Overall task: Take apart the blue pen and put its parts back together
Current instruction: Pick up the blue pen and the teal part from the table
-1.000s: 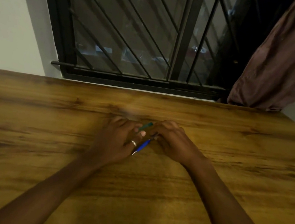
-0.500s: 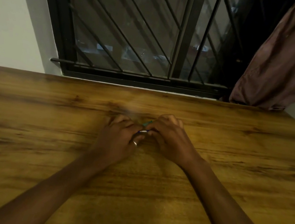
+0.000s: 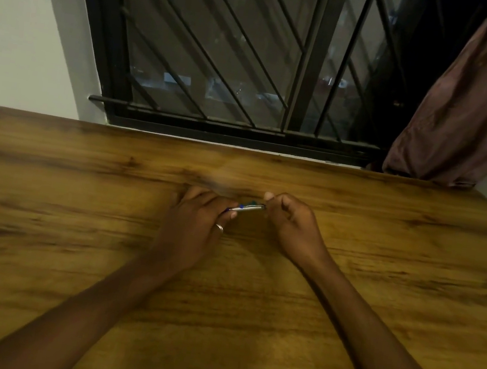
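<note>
The blue pen is held level between my two hands just above the wooden table. Only a short silvery stretch with a blue spot shows between the fingers. My left hand, with a ring on one finger, is closed around the pen's left end, which is hidden inside it. My right hand pinches the pen's right end with its fingertips. A small green bit peeks out just behind the pen; what it is I cannot tell.
A barred window runs along the table's far edge. A brownish curtain hangs at the far right, down to the table's back corner. A white wall is at the left.
The pen lay slanted under my fingers on the table a second ago. Both hands closed over it, and they have since drawn apart with the pen stretched level between them.
</note>
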